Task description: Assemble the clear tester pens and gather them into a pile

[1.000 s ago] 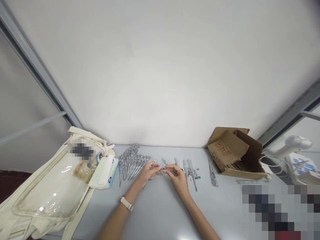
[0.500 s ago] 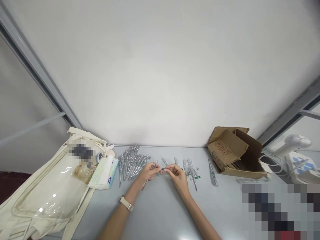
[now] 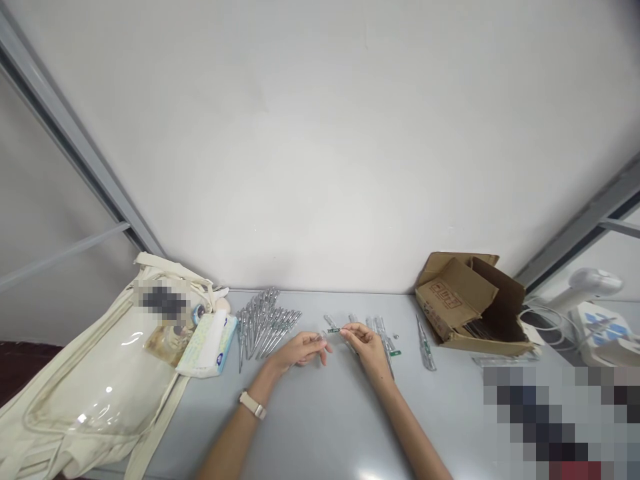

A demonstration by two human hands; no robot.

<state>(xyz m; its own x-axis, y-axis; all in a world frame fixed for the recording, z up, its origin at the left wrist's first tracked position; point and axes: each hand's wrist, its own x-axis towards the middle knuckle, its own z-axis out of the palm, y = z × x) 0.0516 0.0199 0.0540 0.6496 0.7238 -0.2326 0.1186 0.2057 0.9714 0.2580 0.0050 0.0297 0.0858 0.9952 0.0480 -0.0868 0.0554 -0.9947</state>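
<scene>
Green rod point(image 3: 333, 330) | location: over the table's middle, pinched in the right hand point(image 3: 364, 351) | axis: roughly left-right, free end pointing left | nearer hand: right | left hand point(image 3: 300, 351): loosely curled just left of the free end, grasp cannot be told

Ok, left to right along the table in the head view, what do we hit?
Cream tote bag → tissue packet → pile of clear-handled tester screwdrivers → left hand → green-marked piece → right hand → lone tester screwdriver → open cardboard box → white corded device
</scene>
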